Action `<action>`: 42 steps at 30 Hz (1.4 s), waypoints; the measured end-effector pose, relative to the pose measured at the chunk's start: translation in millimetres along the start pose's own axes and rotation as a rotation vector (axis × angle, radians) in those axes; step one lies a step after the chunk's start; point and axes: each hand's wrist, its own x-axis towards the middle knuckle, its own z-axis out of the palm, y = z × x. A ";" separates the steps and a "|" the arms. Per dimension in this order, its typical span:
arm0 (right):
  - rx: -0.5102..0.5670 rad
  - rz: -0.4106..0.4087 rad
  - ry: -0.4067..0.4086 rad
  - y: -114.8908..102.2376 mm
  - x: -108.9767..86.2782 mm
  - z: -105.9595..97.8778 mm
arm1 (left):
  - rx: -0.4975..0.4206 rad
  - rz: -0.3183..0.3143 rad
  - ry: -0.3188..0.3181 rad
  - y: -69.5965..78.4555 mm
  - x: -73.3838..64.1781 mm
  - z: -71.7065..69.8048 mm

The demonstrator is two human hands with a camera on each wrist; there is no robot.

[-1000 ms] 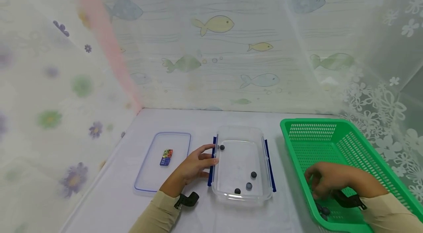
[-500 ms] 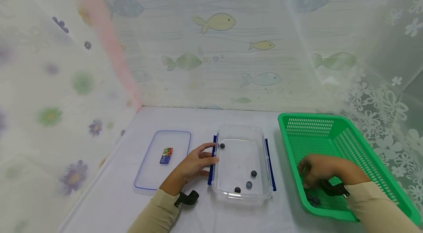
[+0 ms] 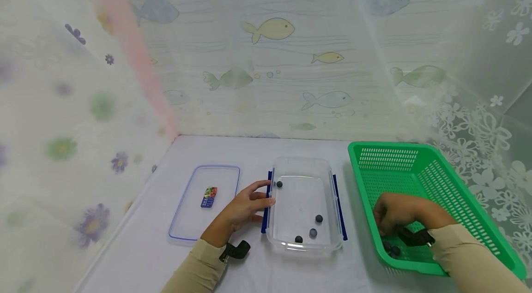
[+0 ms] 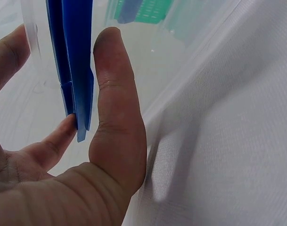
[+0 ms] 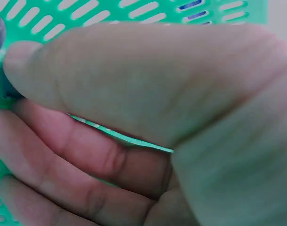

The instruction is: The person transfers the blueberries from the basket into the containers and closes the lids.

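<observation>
My left hand grips the left side of a clear plastic food container, thumb and fingers on either side of its blue latch flap. Several blueberries lie on the container's bottom, most of them at the near end. Inside the green basket, my right hand reaches down near the left wall, its fingers curled. Between thumb and index finger in the right wrist view, a dark blueberry shows, mostly hidden. More blueberries sit in the basket's near left corner, below the hand.
A clear lid with a blue seal and a colourful label lies flat left of the container. White cloth covers the table. Patterned curtains close off the back and sides.
The green basket has shifted slightly left and away from me, and my right hand has moved left with it. The left hand and the container have stayed put.
</observation>
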 end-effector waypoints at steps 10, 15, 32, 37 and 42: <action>-0.011 -0.080 0.062 0.6 -4.6 -10.2 | -0.005 0.003 0.002 -1.1 0.9 0.5; -0.025 -0.091 0.107 -3.9 -8.4 -14.3 | -0.006 0.004 -0.002 -0.5 0.5 1.2; 0.029 -0.154 0.145 -30.2 -29.6 -31.1 | -0.004 -0.003 0.000 0.8 -0.8 1.3; 0.024 -0.173 0.168 -38.7 -35.6 -35.3 | -0.013 -0.004 -0.001 1.1 -1.1 1.9; 0.007 -0.210 0.194 -47.0 -39.8 -38.6 | -0.015 -0.004 -0.005 0.4 -1.2 1.0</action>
